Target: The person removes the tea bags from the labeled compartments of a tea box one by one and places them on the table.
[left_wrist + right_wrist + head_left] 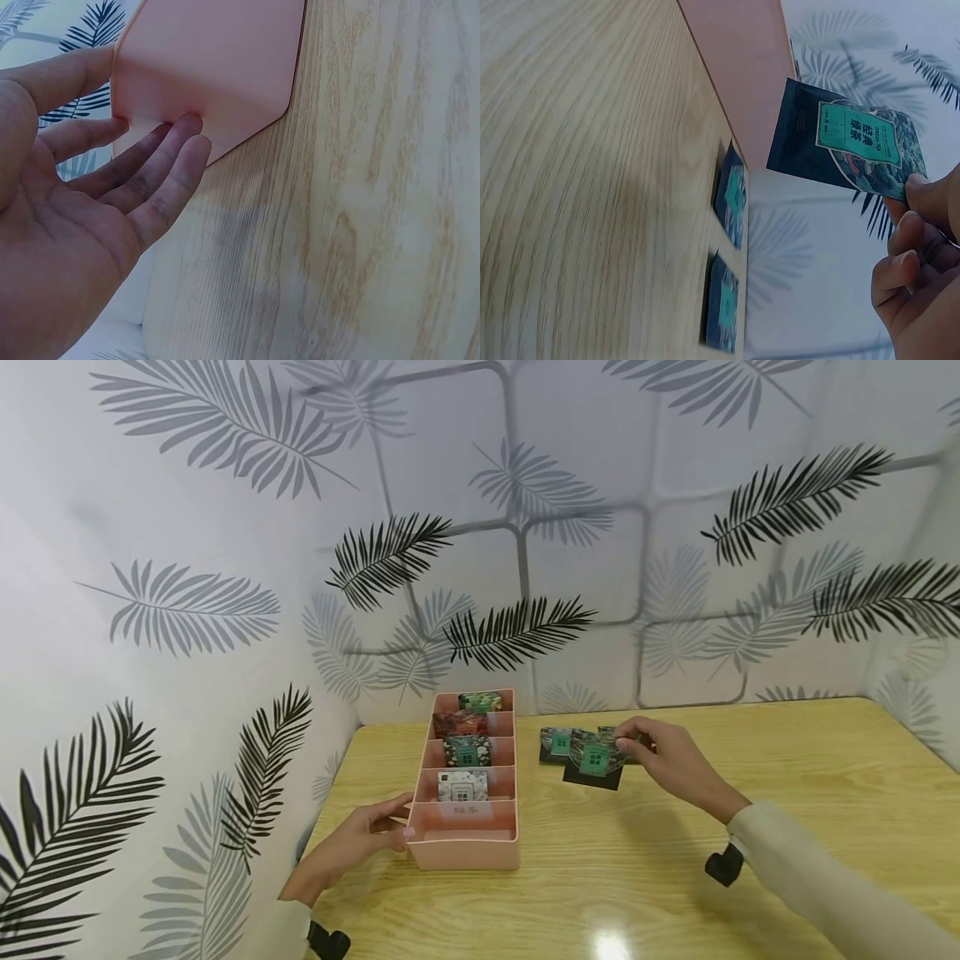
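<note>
My right hand [660, 760] pinches a dark green tea sachet [594, 762] by one edge, holding it above the table right of a pink divided box [465, 855]. In the right wrist view, the sachet's teal label reads GREEN TEA, and the thumb and index finger grip its corner. Two similar sachets [733, 196] lie on the table near the wall. My left hand [360, 842] rests against the box's left side near the front corner, fingers extended, with fingertips on the pink wall [217, 60] in the left wrist view. The front compartment shows a label and no sachet.
Other compartments hold a green sachet [480, 701], a red one [453, 724], a dark floral one [467, 752] and a white one [462, 783]. The wooden table [787, 777] meets a leaf-patterned wall covering [585, 660] at the back and left.
</note>
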The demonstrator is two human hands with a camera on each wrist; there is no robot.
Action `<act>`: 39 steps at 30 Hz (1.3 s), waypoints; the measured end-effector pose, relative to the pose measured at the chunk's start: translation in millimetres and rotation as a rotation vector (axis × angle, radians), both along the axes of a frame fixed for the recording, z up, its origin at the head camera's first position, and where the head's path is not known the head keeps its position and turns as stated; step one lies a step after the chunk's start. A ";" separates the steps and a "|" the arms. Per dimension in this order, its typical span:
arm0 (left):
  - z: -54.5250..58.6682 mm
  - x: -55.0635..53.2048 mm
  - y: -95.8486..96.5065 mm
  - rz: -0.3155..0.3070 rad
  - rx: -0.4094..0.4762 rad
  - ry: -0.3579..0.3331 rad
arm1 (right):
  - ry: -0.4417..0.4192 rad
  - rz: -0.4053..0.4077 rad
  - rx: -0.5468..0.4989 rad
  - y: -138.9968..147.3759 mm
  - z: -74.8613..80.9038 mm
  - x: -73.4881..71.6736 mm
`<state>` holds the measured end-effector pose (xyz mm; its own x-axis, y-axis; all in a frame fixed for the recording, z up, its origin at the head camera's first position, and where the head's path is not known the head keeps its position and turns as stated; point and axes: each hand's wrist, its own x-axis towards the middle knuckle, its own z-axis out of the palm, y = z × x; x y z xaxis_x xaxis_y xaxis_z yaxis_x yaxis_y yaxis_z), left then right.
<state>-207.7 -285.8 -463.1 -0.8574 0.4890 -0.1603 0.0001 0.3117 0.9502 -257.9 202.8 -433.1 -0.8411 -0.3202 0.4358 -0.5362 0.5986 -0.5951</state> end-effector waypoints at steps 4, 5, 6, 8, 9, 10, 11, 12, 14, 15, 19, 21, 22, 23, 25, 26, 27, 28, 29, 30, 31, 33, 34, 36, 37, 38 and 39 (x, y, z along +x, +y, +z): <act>-0.4 -0.3 -0.4 0.006 0.005 -0.005 | 0.015 -0.034 0.025 17.0 -4.5 -3.3; -0.5 -0.4 -0.4 0.005 0.008 -0.005 | 0.021 -0.043 0.031 21.3 -6.0 -3.8; -0.3 -0.3 -0.2 0.005 0.008 -0.005 | 0.024 -0.051 0.034 25.6 -7.5 -4.1; -0.1 -0.2 0.1 0.006 0.011 -0.007 | 0.034 -0.075 0.044 34.6 -10.5 -4.5; -0.2 -0.2 0.2 0.007 0.010 -0.008 | 0.039 -0.088 0.051 39.1 -11.9 -4.7; -0.4 0.0 0.2 0.006 0.012 -0.009 | 0.036 -0.097 0.052 43.7 -13.7 -4.9; -0.7 0.2 0.0 0.005 0.012 -0.010 | 0.034 -0.107 0.054 48.2 -15.5 -5.4; -1.0 0.3 -0.2 0.006 0.013 -0.014 | 0.037 -0.120 0.061 52.7 -17.0 -6.0; -2.1 -0.1 -1.0 0.001 0.019 -0.014 | 0.038 -0.144 0.074 61.8 -20.3 -7.9; -2.4 -0.4 -1.4 0.000 0.020 -0.016 | 0.035 -0.154 0.078 66.1 -22.0 -9.1; -2.3 -0.8 -2.0 0.004 0.014 -0.013 | 0.015 -0.201 0.099 83.0 -30.1 -14.4; -1.8 -0.7 -1.7 0.006 0.009 -0.013 | -0.003 -0.223 0.110 90.9 -34.3 -16.8; -1.7 -0.7 -1.6 0.007 0.006 -0.012 | -0.012 -0.231 0.115 94.6 -36.4 -18.1; -1.7 -0.5 -1.4 0.008 0.007 -0.011 | -0.021 -0.238 0.120 98.2 -38.4 -19.3; -1.7 -0.7 -1.1 0.008 0.004 -0.011 | -0.031 -0.247 0.137 104.7 -41.7 -22.3; -1.6 -0.8 -1.1 0.007 0.002 -0.011 | -0.038 -0.247 0.145 107.4 -42.7 -23.9; -1.5 -1.0 -0.9 0.008 0.001 -0.013 | -0.045 -0.247 0.150 109.8 -43.3 -25.4; -1.5 -1.0 -0.8 0.009 0.002 -0.015 | -0.054 -0.244 0.153 111.9 -43.6 -26.8; -1.4 -0.8 -0.7 0.007 0.006 -0.017 | -0.065 -0.240 0.156 113.8 -43.5 -28.3; -1.3 -0.7 -0.5 0.006 0.009 -0.020 | -0.075 -0.238 0.161 115.4 -43.3 -29.8; -1.2 -0.7 -0.3 0.005 0.012 -0.020 | -0.091 -0.233 0.162 116.9 -42.9 -31.4; -0.8 -0.5 0.1 0.005 0.018 -0.023 | -0.120 -0.230 0.163 119.6 -42.5 -35.8; -0.9 -0.6 0.1 0.005 0.020 -0.023 | -0.132 -0.229 0.167 120.8 -42.7 -38.7; -0.4 -0.6 0.2 0.007 0.019 -0.021 | -0.147 -0.232 0.181 123.0 -43.9 -45.9; 0.0 -0.6 0.3 0.008 0.017 -0.019 | -0.148 -0.235 0.189 124.1 -44.8 -50.0; 0.2 -0.7 0.3 0.010 0.016 -0.019 | -0.145 -0.237 0.199 124.9 -45.6 -54.4; 0.1 -0.9 0.2 0.011 0.010 -0.015 | -0.140 -0.242 0.212 125.6 -46.7 -58.7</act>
